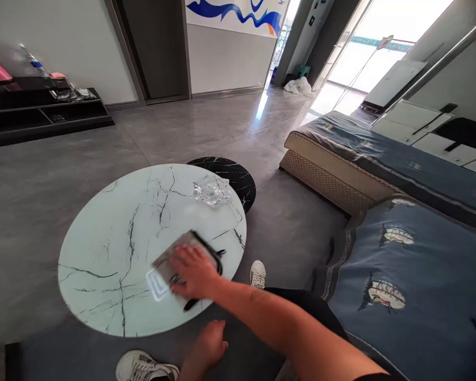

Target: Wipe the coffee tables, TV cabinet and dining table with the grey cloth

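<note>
Head view: white marble-patterned table (99,233) serves as the landmark. A flat beige item (164,262) with black trim lies on the tabletop, near the table's right-hand rim on the wearer's side. It is set diagonally to the table: one corner points toward the far rim, and the black-trimmed edge faces the right-hand rim. A short black projection (221,252) at that edge points the same way. The outline looks nearly square and is partly covered, so its long axis cannot be determined.

Right hand (192,272) rests palm down on the item, fingers extended and slightly spread toward the table's far left; motion blurs the fingertips. Left hand (212,341) is loosely curled just outside the table's near rim; whether it pinches anything cannot be told.

A clear dish-like piece (211,190) stands on the table's far right portion. A black round top (240,182) extends from behind the table at the far right. A blue-covered sofa (428,248) is right of the table; a black low cabinet (81,111) is beyond it, to the left.
</note>
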### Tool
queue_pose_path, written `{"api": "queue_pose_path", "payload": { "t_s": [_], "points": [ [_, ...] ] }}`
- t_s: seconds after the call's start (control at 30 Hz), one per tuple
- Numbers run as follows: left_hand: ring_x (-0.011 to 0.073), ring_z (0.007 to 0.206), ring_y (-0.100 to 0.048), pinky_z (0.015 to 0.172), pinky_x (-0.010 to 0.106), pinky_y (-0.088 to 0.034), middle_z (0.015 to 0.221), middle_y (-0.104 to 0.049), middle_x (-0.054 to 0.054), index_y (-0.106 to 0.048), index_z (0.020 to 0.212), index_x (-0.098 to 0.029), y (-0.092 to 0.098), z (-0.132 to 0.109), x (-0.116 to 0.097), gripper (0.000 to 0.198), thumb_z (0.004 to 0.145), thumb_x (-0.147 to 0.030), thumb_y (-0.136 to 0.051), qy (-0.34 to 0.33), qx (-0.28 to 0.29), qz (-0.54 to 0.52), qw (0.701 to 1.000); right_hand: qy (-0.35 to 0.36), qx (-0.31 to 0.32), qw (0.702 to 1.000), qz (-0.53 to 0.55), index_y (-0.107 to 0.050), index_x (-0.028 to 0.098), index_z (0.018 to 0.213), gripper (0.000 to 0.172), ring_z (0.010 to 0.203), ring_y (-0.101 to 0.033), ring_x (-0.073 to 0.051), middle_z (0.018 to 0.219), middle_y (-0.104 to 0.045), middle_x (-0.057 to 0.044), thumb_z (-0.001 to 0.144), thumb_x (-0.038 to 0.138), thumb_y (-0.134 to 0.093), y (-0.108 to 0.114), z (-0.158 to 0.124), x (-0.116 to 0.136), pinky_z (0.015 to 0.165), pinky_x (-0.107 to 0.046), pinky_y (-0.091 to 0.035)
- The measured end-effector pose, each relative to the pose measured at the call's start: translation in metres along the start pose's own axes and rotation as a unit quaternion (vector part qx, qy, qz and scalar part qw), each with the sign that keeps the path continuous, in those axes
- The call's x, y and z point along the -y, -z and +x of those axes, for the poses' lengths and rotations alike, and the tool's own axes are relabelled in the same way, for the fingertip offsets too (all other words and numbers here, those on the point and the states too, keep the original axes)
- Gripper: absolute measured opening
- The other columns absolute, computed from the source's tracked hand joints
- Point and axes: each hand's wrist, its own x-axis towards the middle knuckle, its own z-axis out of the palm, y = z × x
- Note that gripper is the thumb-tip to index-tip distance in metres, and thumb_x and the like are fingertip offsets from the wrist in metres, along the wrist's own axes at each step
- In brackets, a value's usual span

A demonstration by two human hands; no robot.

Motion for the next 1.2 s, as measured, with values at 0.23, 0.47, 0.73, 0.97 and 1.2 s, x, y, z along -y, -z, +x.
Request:
{"api": "queue_pose_path", "payload": {
  "t_s": [0.23, 0.47, 0.73, 0.97, 1.2],
  "points": [
    [0.0354, 0.143, -0.058, 0.123, 0.042, -0.044, 0.151, -0.064, 0.021, -0.065, 0.147, -0.008, -0.005, -0.005, 0.004, 0.063, 0.086, -0.023, -0.066, 0.009, -0.019, -0.011, 1.0, -0.237, -0.012, 0.967, -0.089, -0.028, 0.022, 0.176, 0.087, 0.171, -0.01, -0.032, 0.184, -0.016, -0.009, 0.106, 0.073, -0.041, 0.058, -0.009, -0.136, 0.137, -0.053, -0.009],
    [0.0357, 0.137, -0.062, 0.119, 0.042, -0.048, 0.142, -0.068, 0.021, -0.066, 0.144, -0.009, -0.001, -0.018, 0.011, 0.058, 0.088, -0.024, -0.067, 0.004, -0.041, -0.016, 0.999, -0.345, -0.038, 0.932, -0.102, -0.025, 0.022, 0.177, 0.088, 0.171, -0.007, -0.03, 0.185, -0.013, -0.007, 0.107, 0.075, -0.032, 0.052, 0.011, -0.151, 0.137, -0.051, -0.01],
    [0.0366, 0.141, -0.06, 0.121, 0.044, -0.046, 0.149, -0.065, 0.022, -0.065, 0.145, -0.009, -0.003, -0.03, 0.017, 0.057, 0.089, -0.02, -0.069, 0.027, -0.029, -0.034, 0.999, -0.266, -0.036, 0.954, -0.134, -0.031, 0.019, 0.175, 0.085, 0.17, -0.014, -0.03, 0.183, -0.021, -0.009, 0.108, 0.071, -0.036, 0.074, 0.018, -0.202, 0.138, -0.05, -0.011],
    [0.0351, 0.144, -0.058, 0.123, 0.043, -0.045, 0.153, -0.063, 0.021, -0.059, 0.153, -0.007, -0.014, -0.019, 0.016, 0.066, 0.089, -0.021, -0.067, 0.024, -0.008, -0.038, 0.999, -0.166, -0.028, 0.979, -0.117, -0.037, 0.019, 0.173, 0.082, 0.17, -0.017, -0.031, 0.181, -0.028, -0.01, 0.106, 0.065, -0.048, 0.095, 0.017, -0.247, 0.138, -0.05, -0.016],
    [0.0281, 0.154, -0.049, 0.131, 0.037, -0.034, 0.164, -0.054, 0.019, -0.051, 0.16, -0.003, -0.024, -0.008, 0.009, 0.07, 0.093, -0.022, -0.059, 0.007, 0.056, 0.037, 0.998, -0.236, -0.059, 0.963, -0.117, -0.037, 0.016, 0.172, 0.079, 0.169, -0.017, -0.035, 0.181, -0.027, -0.013, 0.108, 0.062, -0.049, 0.085, 0.007, -0.206, 0.137, -0.058, -0.012]
  ]
}}
